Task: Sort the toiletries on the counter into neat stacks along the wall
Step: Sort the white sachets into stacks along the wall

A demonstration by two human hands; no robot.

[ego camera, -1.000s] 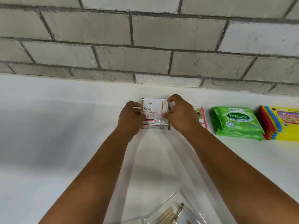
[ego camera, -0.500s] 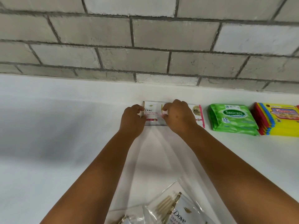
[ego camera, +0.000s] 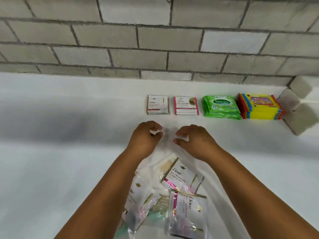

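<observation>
Along the brick wall lie a stack of white-and-gold Dove sachets [ego camera: 158, 105], a stack of pink-edged Dove sachets [ego camera: 186, 106], green Sanicare wipe packs [ego camera: 221, 107] and a yellow stack of packets [ego camera: 259, 106]. My left hand [ego camera: 146, 138] and my right hand [ego camera: 194, 139] hover side by side in front of the Dove stacks, fingers curled loosely, holding nothing. Below them sits a clear plastic bag [ego camera: 172, 152] with loose Dove sachets [ego camera: 188, 211] and cotton buds [ego camera: 164, 167] inside.
The white counter [ego camera: 60, 161] stretches wide to the left. Grey concrete blocks [ego camera: 295, 107] jut out at the right end of the wall, just past the yellow stack.
Both hands let go of the white-and-gold Dove stack by the wall and pulled back toward me. The view tilted down, showing more of the plastic bag.
</observation>
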